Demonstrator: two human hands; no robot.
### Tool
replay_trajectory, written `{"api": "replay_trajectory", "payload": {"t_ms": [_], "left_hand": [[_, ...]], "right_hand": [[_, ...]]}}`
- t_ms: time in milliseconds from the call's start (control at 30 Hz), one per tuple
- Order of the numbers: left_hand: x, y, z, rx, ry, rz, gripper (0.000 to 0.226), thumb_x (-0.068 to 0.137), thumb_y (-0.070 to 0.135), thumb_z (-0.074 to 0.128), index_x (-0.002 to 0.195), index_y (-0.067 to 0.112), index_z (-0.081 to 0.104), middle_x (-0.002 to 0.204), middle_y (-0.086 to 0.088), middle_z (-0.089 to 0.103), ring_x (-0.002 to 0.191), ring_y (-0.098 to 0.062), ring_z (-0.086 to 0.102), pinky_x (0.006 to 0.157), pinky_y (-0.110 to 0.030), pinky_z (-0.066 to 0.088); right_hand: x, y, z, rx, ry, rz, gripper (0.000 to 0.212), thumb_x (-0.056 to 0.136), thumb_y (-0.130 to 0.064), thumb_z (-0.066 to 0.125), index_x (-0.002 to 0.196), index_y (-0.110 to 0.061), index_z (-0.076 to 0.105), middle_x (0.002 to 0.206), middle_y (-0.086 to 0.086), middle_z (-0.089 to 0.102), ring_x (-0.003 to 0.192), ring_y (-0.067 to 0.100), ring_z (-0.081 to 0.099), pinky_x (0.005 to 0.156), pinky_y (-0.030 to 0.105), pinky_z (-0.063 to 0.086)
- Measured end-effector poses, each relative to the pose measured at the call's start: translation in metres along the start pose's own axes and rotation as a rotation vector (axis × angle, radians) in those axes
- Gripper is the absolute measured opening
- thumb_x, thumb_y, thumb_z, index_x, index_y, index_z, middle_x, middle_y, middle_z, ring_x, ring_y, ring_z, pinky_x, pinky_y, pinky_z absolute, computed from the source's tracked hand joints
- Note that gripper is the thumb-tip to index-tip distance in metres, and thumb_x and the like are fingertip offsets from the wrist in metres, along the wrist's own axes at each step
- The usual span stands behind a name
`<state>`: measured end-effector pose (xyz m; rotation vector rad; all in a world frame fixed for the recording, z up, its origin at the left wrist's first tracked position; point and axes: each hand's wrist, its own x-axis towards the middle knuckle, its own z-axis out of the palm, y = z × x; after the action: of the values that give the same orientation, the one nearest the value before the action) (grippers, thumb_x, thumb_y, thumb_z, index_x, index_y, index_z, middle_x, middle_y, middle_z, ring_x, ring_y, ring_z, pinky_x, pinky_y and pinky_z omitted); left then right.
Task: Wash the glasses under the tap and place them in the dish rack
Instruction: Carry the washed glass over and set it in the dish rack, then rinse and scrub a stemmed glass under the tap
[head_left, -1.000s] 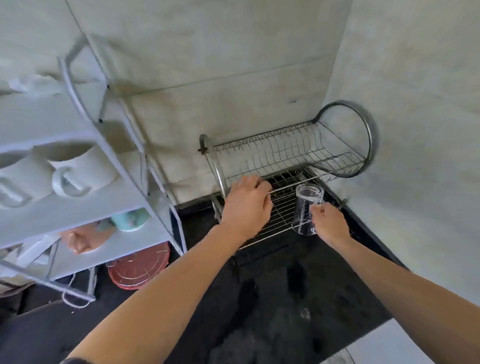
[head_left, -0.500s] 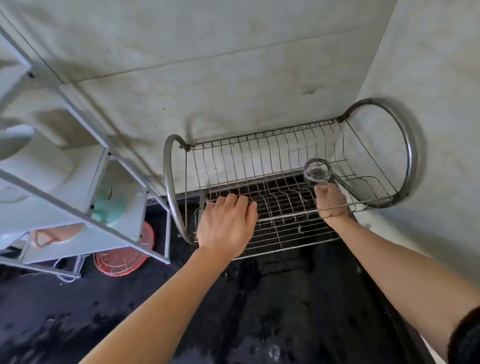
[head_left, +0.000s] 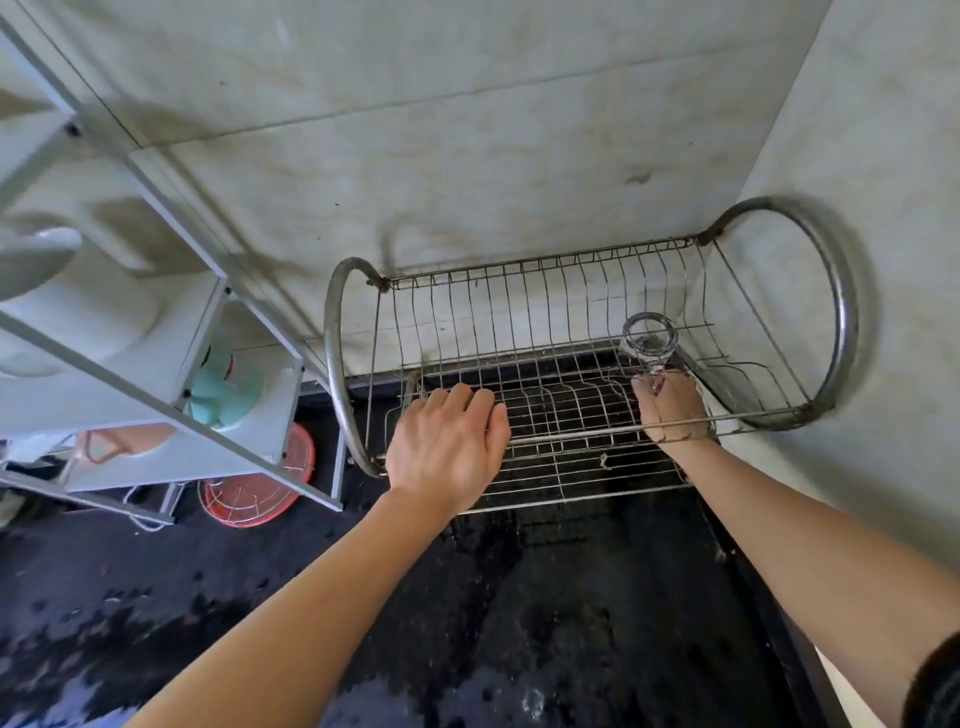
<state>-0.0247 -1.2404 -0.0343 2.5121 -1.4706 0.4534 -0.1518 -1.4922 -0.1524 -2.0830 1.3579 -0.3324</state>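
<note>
A two-tier wire dish rack (head_left: 841, 312) stands in the corner on a wet black counter. My right hand (head_left: 670, 410) reaches under the rack's front rail and grips a clear glass (head_left: 650, 340) that stands upright inside the rack at its right side. My left hand (head_left: 449, 447) rests on the front rail at the left, its fingers curled over the wire. No tap is in view.
A white shelf unit (head_left: 156, 405) with mugs and a teal cup (head_left: 221, 395) stands to the left. A red wire basket (head_left: 254, 488) sits under it. Tiled walls close in behind and to the right. The black counter (head_left: 519, 623) is wet.
My right hand has carried the glass from in front of the rack up and into it. My head has moved closer, and my left hand has stayed on the front rail.
</note>
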Motion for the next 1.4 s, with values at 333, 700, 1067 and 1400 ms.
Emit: {"api": "replay_trajectory", "payload": {"t_ms": [333, 700, 1067, 1400], "left_hand": [[-0.037, -0.014, -0.038, -0.205, 0.062, 0.093, 0.028, 0.091, 0.028, 0.046, 0.099, 0.011, 0.067, 0.104, -0.007, 0.063, 0.091, -0.024, 0.06, 0.078, -0.039, 0.05], [-0.305, -0.221, -0.127, -0.083, -0.179, -0.416, 0.027, 0.087, 0.029, 0.041, 0.082, 0.011, 0.06, 0.084, -0.006, 0.058, 0.078, -0.032, 0.061, 0.059, -0.039, 0.045], [-0.552, -0.38, -0.244, 0.02, -0.088, -0.97, 0.022, 0.097, 0.028, 0.043, 0.094, 0.014, 0.059, 0.096, -0.005, 0.058, 0.084, -0.027, 0.059, 0.068, -0.037, 0.048], [-0.712, -0.486, -0.28, 0.127, -0.034, -1.427, 0.023, 0.095, 0.028, 0.042, 0.1, 0.014, 0.06, 0.103, -0.004, 0.059, 0.092, -0.027, 0.06, 0.073, -0.037, 0.046]], "right_hand": [[-0.132, -0.041, 0.01, -0.21, -0.069, -0.15, 0.037, 0.096, -0.037, 0.05, 0.129, -0.021, 0.053, 0.123, -0.002, 0.062, 0.106, 0.021, 0.062, 0.079, 0.037, 0.051], [-0.346, -0.203, 0.149, -0.342, -0.379, -0.623, 0.022, 0.094, -0.04, 0.051, 0.107, -0.028, 0.065, 0.105, -0.009, 0.07, 0.098, 0.021, 0.065, 0.078, 0.031, 0.049], [-0.566, -0.413, 0.294, -0.272, -0.667, -1.09, 0.026, 0.092, -0.04, 0.053, 0.112, -0.026, 0.062, 0.107, -0.008, 0.066, 0.099, 0.021, 0.061, 0.083, 0.032, 0.046], [-0.733, -0.553, 0.446, -0.26, -0.959, -1.399, 0.032, 0.094, -0.041, 0.05, 0.119, -0.024, 0.06, 0.111, -0.005, 0.067, 0.093, 0.015, 0.062, 0.076, 0.027, 0.051]]}}
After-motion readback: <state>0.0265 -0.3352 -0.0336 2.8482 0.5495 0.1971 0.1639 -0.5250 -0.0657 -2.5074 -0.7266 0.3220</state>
